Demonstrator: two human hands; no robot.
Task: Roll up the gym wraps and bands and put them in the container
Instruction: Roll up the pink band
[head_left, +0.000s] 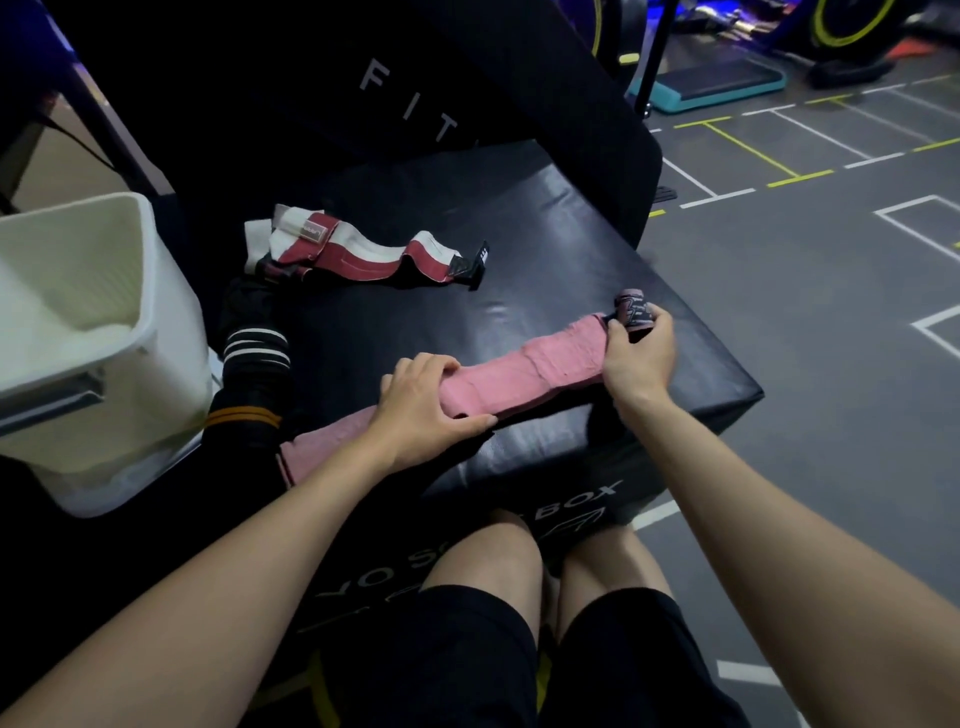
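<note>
My left hand (423, 402) lies flat on the pink wrap (524, 376), fingers straight, pressing it down onto the black box (545, 249). My right hand (636, 353) pinches the far end of that wrap (the end with the dark printed tab). The wrap stretches between my two hands. Past my left hand lies a red and white band (353, 254), and beside it a black striped wrap (254, 374). The white container (98, 332) stands further left.
</note>
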